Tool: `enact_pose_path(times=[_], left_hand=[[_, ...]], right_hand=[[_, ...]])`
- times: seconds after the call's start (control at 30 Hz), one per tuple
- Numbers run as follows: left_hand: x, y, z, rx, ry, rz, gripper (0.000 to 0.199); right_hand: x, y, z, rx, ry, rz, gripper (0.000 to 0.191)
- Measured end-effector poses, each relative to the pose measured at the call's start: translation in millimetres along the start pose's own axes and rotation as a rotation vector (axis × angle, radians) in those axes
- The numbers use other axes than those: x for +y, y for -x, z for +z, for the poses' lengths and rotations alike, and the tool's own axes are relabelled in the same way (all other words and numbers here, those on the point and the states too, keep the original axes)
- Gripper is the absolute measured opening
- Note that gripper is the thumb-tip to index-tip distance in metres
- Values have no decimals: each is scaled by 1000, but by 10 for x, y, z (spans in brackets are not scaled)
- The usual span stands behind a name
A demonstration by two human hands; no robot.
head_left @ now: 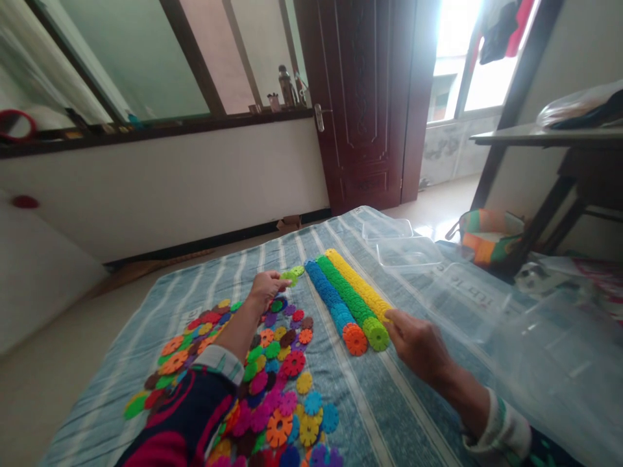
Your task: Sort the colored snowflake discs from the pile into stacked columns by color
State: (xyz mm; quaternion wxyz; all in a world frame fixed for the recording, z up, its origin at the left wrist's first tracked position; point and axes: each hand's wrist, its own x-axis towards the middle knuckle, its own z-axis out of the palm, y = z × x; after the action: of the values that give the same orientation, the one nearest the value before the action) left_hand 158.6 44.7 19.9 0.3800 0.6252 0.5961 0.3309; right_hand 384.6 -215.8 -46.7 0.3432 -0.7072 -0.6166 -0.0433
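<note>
Three long rows of stacked notched discs lie side by side on the striped bed cover: a blue row [328, 292] with an orange disc at its near end, a green row [348, 292] ending in light green, and a yellow row [360, 282]. My left hand [267, 287] pinches a light green disc [289, 278] beyond the far end of a loose multicoloured disc pile [272, 389]. My right hand [421, 344] has its fingertips closed at the near end of the yellow row; what they hold there is partly hidden.
Clear plastic boxes and lids [409, 251] lie along the bed's right side. Beyond them are an orange and green bag [491, 233] and a desk [559, 136]. A dark red door [365, 97] stands past the bed's far edge.
</note>
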Motion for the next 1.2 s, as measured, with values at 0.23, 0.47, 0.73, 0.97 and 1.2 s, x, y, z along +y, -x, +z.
enact_pose_path(times=[0.23, 0.47, 0.73, 0.97, 1.2], left_hand=[[57, 1129, 234, -405, 30, 132, 24], [9, 1834, 635, -599, 181, 9, 36], [24, 1904, 815, -585, 214, 23, 33], [57, 1930, 864, -582, 74, 161, 26], [84, 1963, 999, -387, -296, 583, 15]], right_hand=[[-207, 32, -88, -100, -210, -152, 33], [-542, 150, -148, -213, 23, -413, 43], [-600, 193, -99, -151, 266, -287, 12], [-607, 100, -264, -393, 266, -105, 13], [-383, -90, -595, -578, 235, 96, 16]])
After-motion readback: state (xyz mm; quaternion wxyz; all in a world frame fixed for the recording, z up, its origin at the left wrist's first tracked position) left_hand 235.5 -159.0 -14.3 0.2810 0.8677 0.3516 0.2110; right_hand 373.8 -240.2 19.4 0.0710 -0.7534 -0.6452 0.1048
